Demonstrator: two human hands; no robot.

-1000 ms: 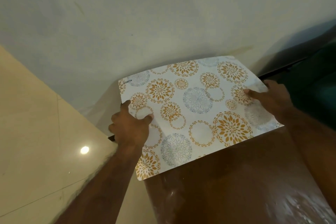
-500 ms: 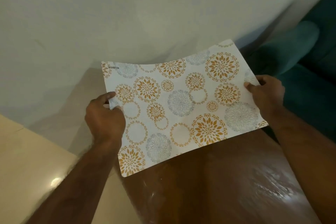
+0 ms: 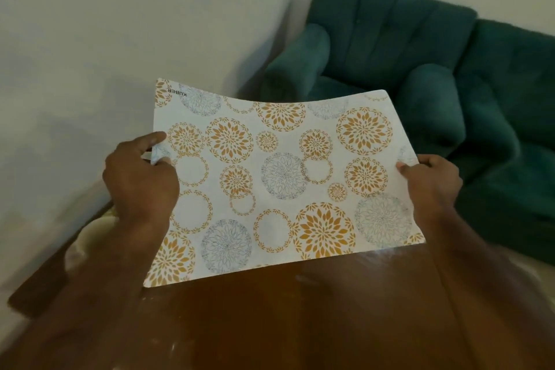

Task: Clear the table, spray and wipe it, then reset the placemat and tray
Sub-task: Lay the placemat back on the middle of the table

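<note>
A white placemat [image 3: 279, 177] printed with orange and grey flower circles hangs in the air above the far end of the brown wooden table [image 3: 300, 318]. My left hand [image 3: 141, 180] pinches its left edge, thumb on top. My right hand [image 3: 429, 186] grips its right edge the same way. The mat sags slightly in the middle and its near edge sits low over the glossy tabletop. No tray is in view.
Two dark green armchairs [image 3: 390, 48] stand beyond the table on the right, close to its far edge. A pale wall [image 3: 120, 24] runs along the left and back. Pale floor shows at the far left below the table's edge.
Both hands have carried the placemat up and to the right, and the view has swung right, bringing the green armchairs into sight. The grips on both edges are the same.
</note>
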